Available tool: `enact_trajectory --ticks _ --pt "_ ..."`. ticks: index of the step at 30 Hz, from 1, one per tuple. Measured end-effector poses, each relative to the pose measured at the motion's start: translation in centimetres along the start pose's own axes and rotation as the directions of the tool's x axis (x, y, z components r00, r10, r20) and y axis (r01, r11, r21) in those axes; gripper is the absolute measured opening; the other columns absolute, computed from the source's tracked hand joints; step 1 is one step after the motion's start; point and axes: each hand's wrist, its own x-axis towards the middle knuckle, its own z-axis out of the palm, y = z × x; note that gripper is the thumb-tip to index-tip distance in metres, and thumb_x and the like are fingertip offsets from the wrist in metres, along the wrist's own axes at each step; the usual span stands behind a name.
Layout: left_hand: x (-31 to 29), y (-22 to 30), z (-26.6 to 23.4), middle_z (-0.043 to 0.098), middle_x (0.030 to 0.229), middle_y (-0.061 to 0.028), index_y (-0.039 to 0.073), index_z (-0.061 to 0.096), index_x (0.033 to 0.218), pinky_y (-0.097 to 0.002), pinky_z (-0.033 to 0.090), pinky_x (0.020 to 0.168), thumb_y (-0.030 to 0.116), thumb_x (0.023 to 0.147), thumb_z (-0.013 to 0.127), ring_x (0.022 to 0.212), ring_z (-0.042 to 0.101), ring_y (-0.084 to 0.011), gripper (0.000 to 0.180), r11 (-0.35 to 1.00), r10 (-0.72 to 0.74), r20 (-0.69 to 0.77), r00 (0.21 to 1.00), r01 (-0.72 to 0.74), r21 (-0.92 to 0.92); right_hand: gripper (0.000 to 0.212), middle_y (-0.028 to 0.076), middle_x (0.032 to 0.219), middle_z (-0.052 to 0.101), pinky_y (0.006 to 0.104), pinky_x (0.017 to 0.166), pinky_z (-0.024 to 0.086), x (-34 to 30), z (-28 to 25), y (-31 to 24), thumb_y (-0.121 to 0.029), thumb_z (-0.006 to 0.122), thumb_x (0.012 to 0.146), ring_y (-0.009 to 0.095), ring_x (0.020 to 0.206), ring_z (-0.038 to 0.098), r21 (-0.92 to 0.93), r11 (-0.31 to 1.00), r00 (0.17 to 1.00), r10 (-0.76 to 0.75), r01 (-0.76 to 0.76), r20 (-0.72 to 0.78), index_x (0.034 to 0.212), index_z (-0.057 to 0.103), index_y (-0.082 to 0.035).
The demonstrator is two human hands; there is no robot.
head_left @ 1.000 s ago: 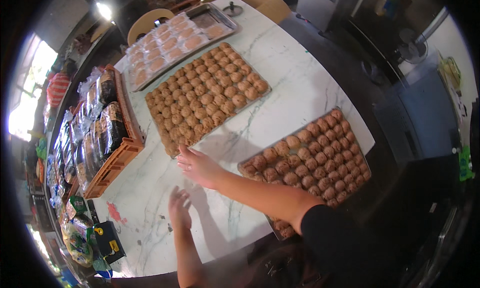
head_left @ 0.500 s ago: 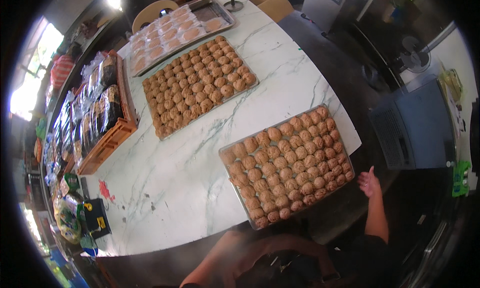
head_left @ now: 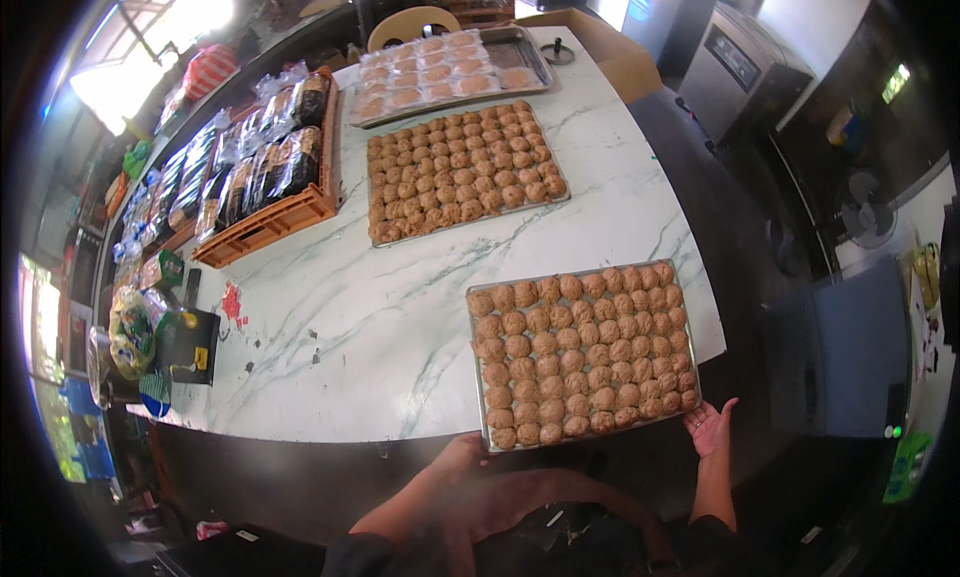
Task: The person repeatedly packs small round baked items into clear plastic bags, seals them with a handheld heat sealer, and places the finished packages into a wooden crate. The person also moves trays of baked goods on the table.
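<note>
A metal baking tray with rows of round brown baked puffs lies at the near right of the table, its near side reaching past the table edge. My left hand is closed at the tray's near left corner; the fingertips are partly hidden there. At the near right corner is my right hand, palm up and thumb stretched outward, its fingers against or just under the rim. Farther back, a second tray of similar puffs rests on the table.
Behind stands a metal tray with clear-wrapped flat round pieces. Orange crates of dark wrapped packages line the left side. A black box and plastic bags sit at the near left. The marble-patterned table carries them.
My right hand has come in from beside the tray to its near right corner. My left hand has reached the near left corner. The whole view has turned and shifted.
</note>
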Motion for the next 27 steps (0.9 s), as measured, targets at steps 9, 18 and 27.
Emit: enact_trajectory --ticks 9,18,27 --pt "-2.2 3.4 -6.1 0.069 0.092 -0.0092 0.0 0.068 0.095 -0.0313 0.05 0.073 -0.001 0.066 0.062 0.081 0.063 -0.0195 0.029 0.838 -0.445 -0.377 0.813 0.526 0.145 0.124 0.025 0.127 0.052 0.0466 0.103 0.038 4.8 7.5 -0.1 -0.09 0.035 0.073 0.037 0.119 0.052 -0.152 0.982 0.983 0.13 -0.11 0.129 0.142 0.027 0.012" --pt "-1.4 6.0 -13.2 0.067 0.079 -0.0111 -0.003 0.067 0.088 -0.0338 0.053 0.069 0.004 0.076 0.068 0.075 0.064 -0.02 0.014 0.878 -0.411 -0.541 0.734 0.479 -0.017 0.125 0.03 0.135 0.046 0.0452 0.105 0.038 9.8 14.6 0.9 -0.089 0.033 0.075 0.039 0.125 0.048 -0.206 0.973 0.96 0.149 -0.1 0.238 0.144 0.02 0.014" --pt "-9.9 5.0 -13.2 0.071 0.098 -0.0154 0.009 0.067 0.109 -0.0389 0.054 0.079 0.005 0.08 0.055 0.087 0.069 -0.0294 0.032 0.836 -0.038 -0.814 0.58 0.464 0.292 0.041 0.013 0.116 0.063 0.0348 0.095 0.047 3.6 11.7 -1.9 -0.027 0.051 0.099 0.023 0.105 0.061 -0.684 0.491 0.726 -0.683 0.539 0.082 0.123 0.058 0.005"
